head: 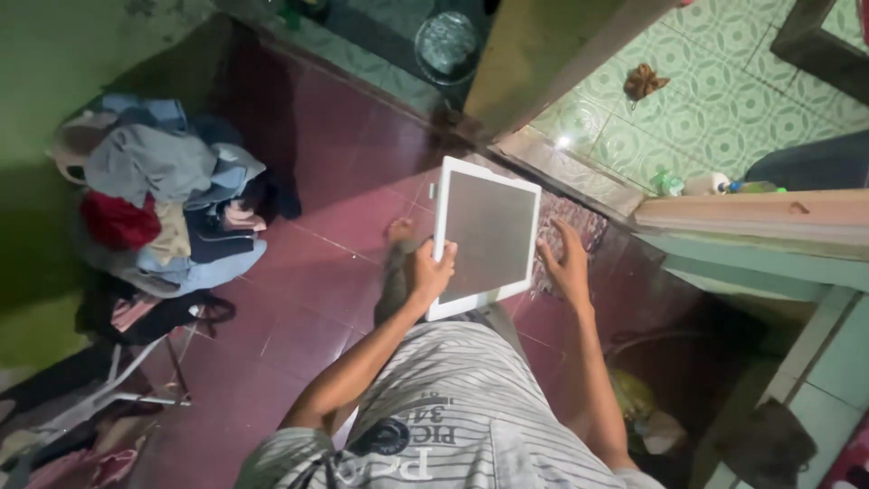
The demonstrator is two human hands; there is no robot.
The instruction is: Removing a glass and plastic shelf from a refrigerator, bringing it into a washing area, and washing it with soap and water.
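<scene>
I hold a flat rectangular panel (485,237) with a white frame and a grey mesh face, level in front of my chest. My left hand (429,272) grips its left edge, thumb on top of the frame. My right hand (567,263) is at its right edge, fingers spread partly under the frame. Below the panel I see my bare foot (399,230) on the dark red tiled floor (335,172), and my striped shirt (462,407) fills the bottom of the view.
A heap of clothes (163,195) lies on a chair at the left. A patterned doormat (572,222) lies by a doorway to a green tiled floor (715,100). A round metal basin (446,42) sits at the top. A pale wooden ledge (751,213) runs at the right.
</scene>
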